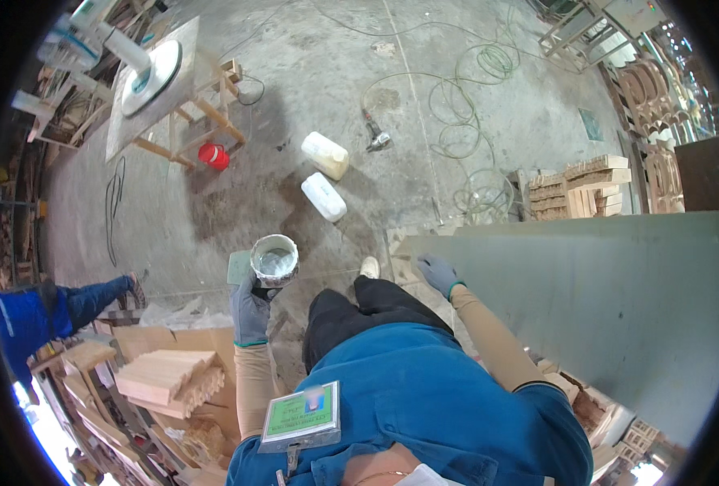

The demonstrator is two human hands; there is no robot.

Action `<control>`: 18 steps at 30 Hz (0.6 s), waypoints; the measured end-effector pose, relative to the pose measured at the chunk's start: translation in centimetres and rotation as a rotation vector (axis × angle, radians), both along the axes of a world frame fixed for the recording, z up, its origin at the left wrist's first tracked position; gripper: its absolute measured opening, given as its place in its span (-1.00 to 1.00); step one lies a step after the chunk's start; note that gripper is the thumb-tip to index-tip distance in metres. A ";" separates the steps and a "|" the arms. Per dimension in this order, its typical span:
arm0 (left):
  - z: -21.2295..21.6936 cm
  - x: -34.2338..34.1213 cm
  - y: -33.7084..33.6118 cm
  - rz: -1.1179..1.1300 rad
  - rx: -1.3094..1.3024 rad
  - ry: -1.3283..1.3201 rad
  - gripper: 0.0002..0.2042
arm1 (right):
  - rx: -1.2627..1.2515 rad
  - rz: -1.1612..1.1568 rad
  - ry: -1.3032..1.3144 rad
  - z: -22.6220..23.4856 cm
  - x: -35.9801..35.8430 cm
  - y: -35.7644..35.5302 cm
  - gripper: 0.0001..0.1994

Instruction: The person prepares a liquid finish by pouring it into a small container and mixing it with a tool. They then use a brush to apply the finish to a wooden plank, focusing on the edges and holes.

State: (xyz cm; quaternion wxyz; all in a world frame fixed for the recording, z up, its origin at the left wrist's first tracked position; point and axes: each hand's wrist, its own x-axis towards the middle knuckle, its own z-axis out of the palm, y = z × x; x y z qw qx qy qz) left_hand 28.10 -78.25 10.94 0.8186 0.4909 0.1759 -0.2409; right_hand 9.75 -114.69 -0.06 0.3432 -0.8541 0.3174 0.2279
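My left hand [251, 312], in a dark grey glove, grips a round metal pot [274, 260] holding pale liquid, raised above the floor in front of me. My right hand [438, 273], also gloved, rests with fingers closed at the left corner of a large grey-green board [602, 300]. It may pinch a small tool against the board, but that is too small to tell. The board stretches away to the right. My blue jacket and a green badge fill the lower middle.
Two white plastic jugs [324, 155] [324, 196] lie on the concrete floor ahead, near a nail gun [375, 138] with coiled green hose [469, 121]. A red bucket [213, 155] sits under a wooden stand. Stacked wooden parts [165, 377] are at lower left; another person in blue [43, 312] crouches left.
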 end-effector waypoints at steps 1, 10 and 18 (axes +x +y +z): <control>-0.1 1.3 -1.1 -0.009 -0.014 0.002 -0.72 | 0.022 0.020 -0.093 0.1 2.1 -0.6 -0.66; -4.3 14.2 -13.0 -0.218 0.019 -0.121 -0.70 | 0.008 -0.067 -0.002 -1.8 15.6 -5.7 -0.68; -4.1 29.8 -29.7 -0.385 -0.053 -0.079 -0.70 | 0.060 -0.358 0.056 -4.4 20.9 -19.7 -0.64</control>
